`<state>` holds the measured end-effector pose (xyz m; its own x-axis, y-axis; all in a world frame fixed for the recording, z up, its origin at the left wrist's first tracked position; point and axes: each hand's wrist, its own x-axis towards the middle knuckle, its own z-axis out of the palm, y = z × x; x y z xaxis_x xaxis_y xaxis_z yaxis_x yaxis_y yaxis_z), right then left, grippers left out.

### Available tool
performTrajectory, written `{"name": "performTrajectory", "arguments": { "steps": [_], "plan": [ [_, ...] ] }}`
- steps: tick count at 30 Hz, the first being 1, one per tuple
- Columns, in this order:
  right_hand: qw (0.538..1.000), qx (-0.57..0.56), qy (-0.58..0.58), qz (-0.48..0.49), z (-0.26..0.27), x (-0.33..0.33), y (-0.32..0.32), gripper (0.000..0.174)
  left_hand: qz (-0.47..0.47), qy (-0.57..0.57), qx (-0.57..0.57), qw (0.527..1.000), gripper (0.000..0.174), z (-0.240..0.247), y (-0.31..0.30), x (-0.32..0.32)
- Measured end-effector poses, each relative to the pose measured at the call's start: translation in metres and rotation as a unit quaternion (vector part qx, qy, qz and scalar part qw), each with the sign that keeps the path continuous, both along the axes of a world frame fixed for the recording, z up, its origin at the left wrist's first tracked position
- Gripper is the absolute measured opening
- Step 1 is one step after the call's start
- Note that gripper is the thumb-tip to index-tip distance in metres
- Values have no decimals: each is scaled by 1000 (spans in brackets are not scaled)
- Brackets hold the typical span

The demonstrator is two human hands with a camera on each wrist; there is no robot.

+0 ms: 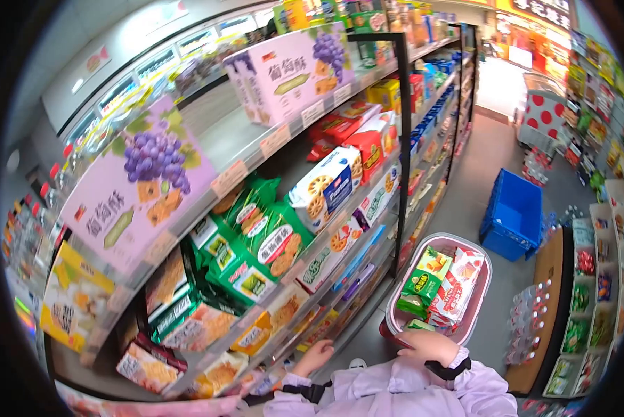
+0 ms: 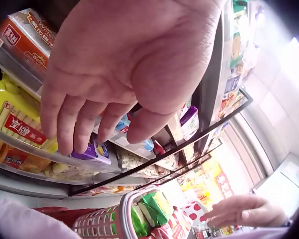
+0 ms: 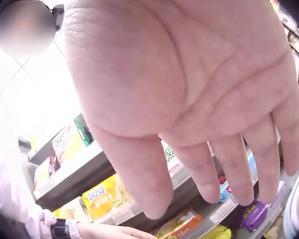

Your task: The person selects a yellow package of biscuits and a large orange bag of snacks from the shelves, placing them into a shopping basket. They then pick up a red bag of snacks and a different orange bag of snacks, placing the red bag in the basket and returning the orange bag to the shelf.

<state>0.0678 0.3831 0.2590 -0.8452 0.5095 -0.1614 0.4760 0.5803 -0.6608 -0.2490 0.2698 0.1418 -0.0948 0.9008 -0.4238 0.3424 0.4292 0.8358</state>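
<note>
My left hand (image 1: 314,358) hangs beside the lower snack shelves, fingers spread and nothing in them; its palm fills the top of the left wrist view. My right hand (image 1: 426,345) overlaps the near rim of a pink-and-white shopping basket (image 1: 487,281) in the head view. The right wrist view shows its palm bare, with the fingers loosely straight. Inside the basket lie a green snack bag (image 1: 423,278) and a red-and-white wafer pack (image 1: 459,288). Part of another green pack (image 1: 419,324) shows near the right hand.
A shelf rack on the left holds purple grape pastry boxes (image 1: 284,76), green biscuit bags (image 1: 277,236) and a white biscuit pack (image 1: 329,184). A blue crate (image 1: 513,208) stands on the aisle floor. Shrink-wrapped bottles (image 1: 531,323) and a right-hand shelf (image 1: 586,313) border the aisle.
</note>
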Motion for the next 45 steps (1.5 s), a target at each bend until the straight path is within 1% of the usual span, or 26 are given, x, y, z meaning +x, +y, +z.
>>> {"name": "performTrajectory", "arguments": {
  "steps": [2, 3, 5, 8, 10, 11, 12, 14, 17, 18, 21, 23, 24, 26, 31, 34, 35, 36, 37, 39, 41, 42, 43, 45],
  "plan": [
    [997, 36, 53, -38, -12, 25, 4, 45, -8, 35, 29, 999, 43, 3, 3, 14],
    [999, 19, 28, -43, -11, 36, 6, 45, -6, 19, 26, 999, 43, 3, 5, 21],
    [998, -17, -25, -56, -3, 58, 13, 45, 7, 30, 3, 1000, 42, 17, 7, 39],
    [992, -80, -46, -81, -11, 85, 22, 44, 22, 12, -24, 999, 42, 28, 5, 68],
    [997, -45, -23, -66, -28, 100, 26, 45, 31, 19, -41, 999, 42, 30, -4, 84],
    [997, -37, -16, -59, -37, 107, 28, 45, 49, -5, -28, 998, 42, 16, -12, 89],
    [998, -30, -8, -52, -44, 111, 29, 45, 59, -12, -44, 997, 41, 5, -24, 95],
    [998, -44, -20, -28, -45, 116, 30, 46, 79, -26, -74, 994, 40, 6, -38, 113],
    [997, -53, -56, 8, -42, 118, 30, 46, 92, -22, -111, 989, 41, -8, -65, 133],
    [996, -51, -72, 18, -42, 119, 30, 45, 97, -34, -97, 990, 41, -12, -76, 138],
    [996, -49, -46, 53, -59, 120, 26, 45, 93, -27, -107, 990, 41, -9, -95, 151],
    [997, -35, -41, 60, -55, 120, 21, 45, 100, -12, -116, 988, 42, -2, -102, 158],
    [997, -28, -37, 65, -51, 119, 17, 45, 101, -4, -113, 988, 42, 0, -105, 161],
    [994, -45, -66, 71, -40, 117, 9, 45, 109, 12, -103, 989, 42, 8, -111, 166],
    [989, -58, -82, 112, -26, 126, -22, 45, 179, 0, -38, 983, 41, 23, -143, 192],
    [984, -44, -75, 153, -30, 137, -50, 45, 234, -25, -15, 972, 42, 18, -194, 218],
    [988, -10, -29, 151, -37, 145, -63, 39, 250, -35, -7, 968, 42, 12, -210, 226],
    [988, -6, -35, 151, -37, 151, -75, 40, 262, -48, -3, 964, 43, 9, -225, 235],
    [988, -4, -45, 148, -36, 161, -88, 41, 276, -45, -15, 960, 42, 12, -239, 247],
    [985, -10, -84, 152, -23, 186, -109, 43, 281, -61, -35, 957, 43, -7, -274, 269],
    [984, -31, -76, 158, -28, 217, -123, 44, 277, -84, -58, 955, 43, -20, -300, 289],
    [985, -41, -67, 156, -30, 231, -128, 44, 271, -99, -71, 955, 43, -23, -309, 298],
    [985, -48, -82, 141, -28, 244, -133, 44, 264, -113, -85, 954, 44, -25, -314, 304],
    [986, -59, -112, 111, -19, 272, -135, 45, 252, -91, -96, 959, 43, -18, -309, 316]
  ]
}}
